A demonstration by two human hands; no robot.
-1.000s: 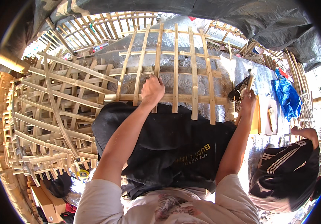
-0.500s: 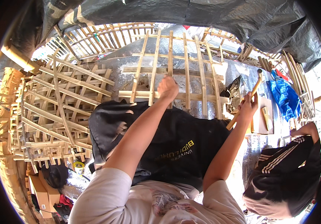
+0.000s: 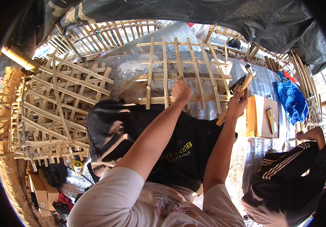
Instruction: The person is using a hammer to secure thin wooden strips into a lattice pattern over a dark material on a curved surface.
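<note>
"Half a second on, noticing anything changing?"

"Moving the hammer point(image 3: 247, 82) leftward, away from the box point(image 3: 260, 115), and bringing it nearer the lattice point(image 3: 196, 75). Gripping it mid-handle with the right hand point(image 3: 238, 102) and apparently holding it clear of the slats point(image 3: 165, 49), so probably not striking at this instant."

"And with the left hand point(image 3: 182, 91)?"

"Staying at the third slat point(image 3: 178, 56) from the left, low on the lattice, and curling into a closed fist. Not being able to tell about anything pinched inside; likely steadying."

"Finding the lattice where?"

"Spreading beyond the black cloth point(image 3: 197, 128), over a silvery sheet point(image 3: 261, 81), between the hammer and a stack of similar lattices point(image 3: 61, 109)."

"And in texture?"

"Looking pale and flat along the slats, crossing into a loose grid. Folding softly in the cloth, crinkling glossily in the sheet."
</note>
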